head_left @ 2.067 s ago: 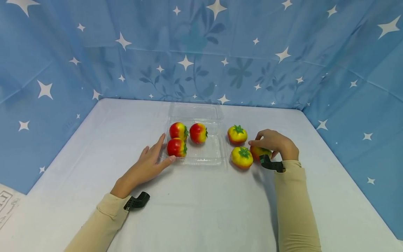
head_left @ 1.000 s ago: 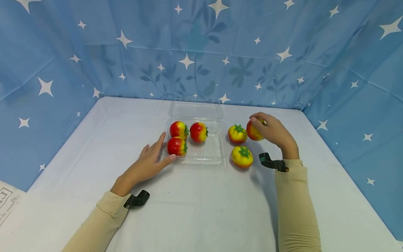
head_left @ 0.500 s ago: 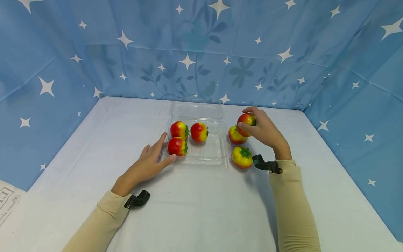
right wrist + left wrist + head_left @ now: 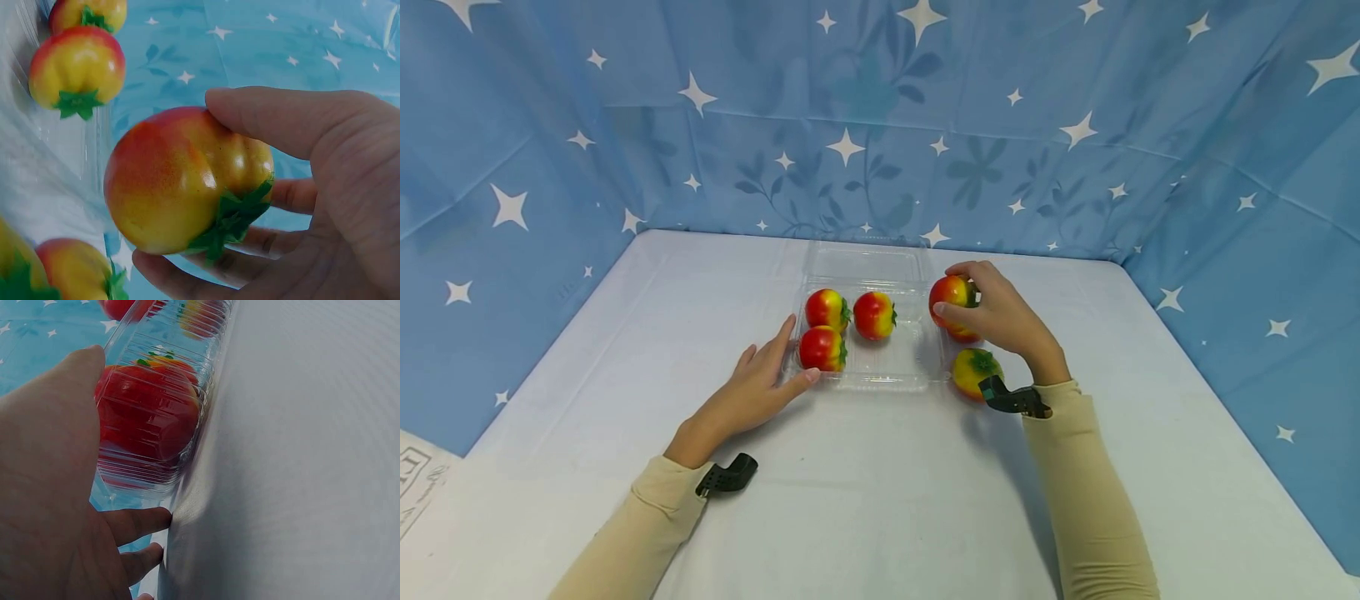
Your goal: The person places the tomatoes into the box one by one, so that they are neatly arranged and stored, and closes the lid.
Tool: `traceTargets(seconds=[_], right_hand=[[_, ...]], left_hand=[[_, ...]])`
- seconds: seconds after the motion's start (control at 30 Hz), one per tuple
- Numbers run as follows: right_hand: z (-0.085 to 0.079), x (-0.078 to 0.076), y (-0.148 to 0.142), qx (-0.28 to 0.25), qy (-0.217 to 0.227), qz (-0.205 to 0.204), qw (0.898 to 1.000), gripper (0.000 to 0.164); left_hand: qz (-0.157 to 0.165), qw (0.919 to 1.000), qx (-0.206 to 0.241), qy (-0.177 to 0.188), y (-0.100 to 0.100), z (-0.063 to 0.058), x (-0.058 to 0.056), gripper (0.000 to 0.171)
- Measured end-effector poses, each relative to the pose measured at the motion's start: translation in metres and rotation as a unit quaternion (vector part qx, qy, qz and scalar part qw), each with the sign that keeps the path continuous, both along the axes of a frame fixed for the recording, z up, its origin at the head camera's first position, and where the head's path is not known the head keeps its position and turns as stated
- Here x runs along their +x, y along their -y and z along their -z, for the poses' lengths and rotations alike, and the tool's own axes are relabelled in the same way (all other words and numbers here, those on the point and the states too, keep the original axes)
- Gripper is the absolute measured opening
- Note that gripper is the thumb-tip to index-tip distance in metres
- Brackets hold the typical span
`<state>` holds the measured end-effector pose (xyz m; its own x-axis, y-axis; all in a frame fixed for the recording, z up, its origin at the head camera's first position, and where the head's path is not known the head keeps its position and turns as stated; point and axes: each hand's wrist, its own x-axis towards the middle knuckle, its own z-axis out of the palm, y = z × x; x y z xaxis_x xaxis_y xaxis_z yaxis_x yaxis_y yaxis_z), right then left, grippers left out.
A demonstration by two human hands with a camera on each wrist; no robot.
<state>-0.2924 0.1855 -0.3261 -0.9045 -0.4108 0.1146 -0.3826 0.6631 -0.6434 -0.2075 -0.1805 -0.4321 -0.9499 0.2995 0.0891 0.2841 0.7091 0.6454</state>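
In the head view my right hand (image 4: 1004,315) holds a red-and-yellow toy tomato (image 4: 950,300) in the air by the right side of a clear plastic box (image 4: 910,382). The right wrist view shows thumb and fingers round this tomato (image 4: 169,181), its green leaves toward the palm. My left hand (image 4: 747,408), fingers spread, rests at the box's front left corner. Inside the box, to the left, sit three tomatoes: one at the back (image 4: 826,309), one in front (image 4: 822,348) and one beside them (image 4: 873,316). In the left wrist view the box wall (image 4: 150,469) is near the thumb.
Right of the box, one tomato (image 4: 976,372) stands on the white table (image 4: 865,500); another (image 4: 964,335) is mostly hidden behind the held one. The box's clear lid (image 4: 867,262) lies folded back toward the blue star-patterned curtain (image 4: 700,167).
My right hand took up the rightmost tomato, lifted it and carried it left over another tomato to the box's right side. The left hand has stayed in place.
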Motion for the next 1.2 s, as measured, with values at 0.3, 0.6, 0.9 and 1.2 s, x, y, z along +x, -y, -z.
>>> traceTargets(seconds=[0.3,0.6,0.9,1.2], right_hand=[[0.002,0.006,0.020,0.007,-0.005,-0.050,0.999,0.062],[0.003,0.012,0.036,0.000,0.003,-0.099,0.995,0.058],[0.007,0.019,0.049,-0.012,0.028,-0.118,0.993,0.056],[0.012,0.025,0.064,0.018,0.027,-0.124,0.992,0.058]], left_hand=[[-0.004,1.0000,0.003,0.003,0.001,0.003,-0.001,0.101],[-0.003,1.0000,-0.002,0.003,0.002,0.002,-0.001,0.101],[-0.003,1.0000,0.000,0.000,0.001,0.001,-0.001,0.100],[-0.002,1.0000,0.000,0.002,0.001,0.000,0.001,0.100]])
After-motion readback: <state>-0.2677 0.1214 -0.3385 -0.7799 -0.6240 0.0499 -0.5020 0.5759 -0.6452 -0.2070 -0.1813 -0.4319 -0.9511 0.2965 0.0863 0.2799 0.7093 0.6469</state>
